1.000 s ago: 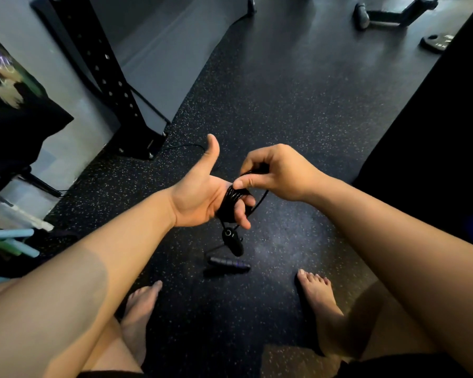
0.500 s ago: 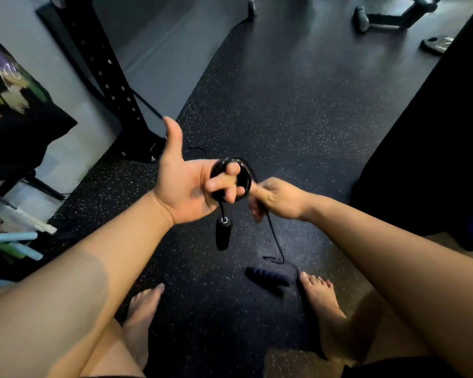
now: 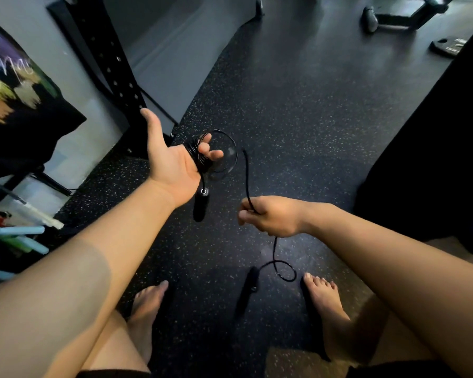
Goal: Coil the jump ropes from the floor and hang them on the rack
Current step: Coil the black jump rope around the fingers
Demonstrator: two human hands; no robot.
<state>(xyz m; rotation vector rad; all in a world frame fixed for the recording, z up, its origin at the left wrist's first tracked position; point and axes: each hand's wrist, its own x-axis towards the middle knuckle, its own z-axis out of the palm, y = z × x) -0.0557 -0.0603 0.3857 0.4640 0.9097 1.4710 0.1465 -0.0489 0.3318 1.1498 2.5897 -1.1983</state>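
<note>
Your left fingers (image 3: 212,154) curl round a tight coil of the black jump rope (image 3: 195,159), wound across them, while the thumb sticks straight out and the palm of your left hand (image 3: 172,165) faces up. One thin loop of the rope stands out wider than the rest, just beyond your fingertips. One handle (image 3: 200,205) hangs from the coil below your left wrist, clear of the floor (image 3: 298,118).

Your right hand (image 3: 273,216) sits lower and to the right, apart from the left, its fingers closed on the free run of the rope. From that grip the rope rises in an arc toward the coil, and below it drops to a small loop near the floor. The second handle (image 3: 250,282) is down between your bare feet; you cannot tell whether it touches the floor.

Beyond your left hand a perforated black upright (image 3: 107,64) stands against the grey wall. Light blue and green handles (image 3: 17,236) lie at the far left.
</note>
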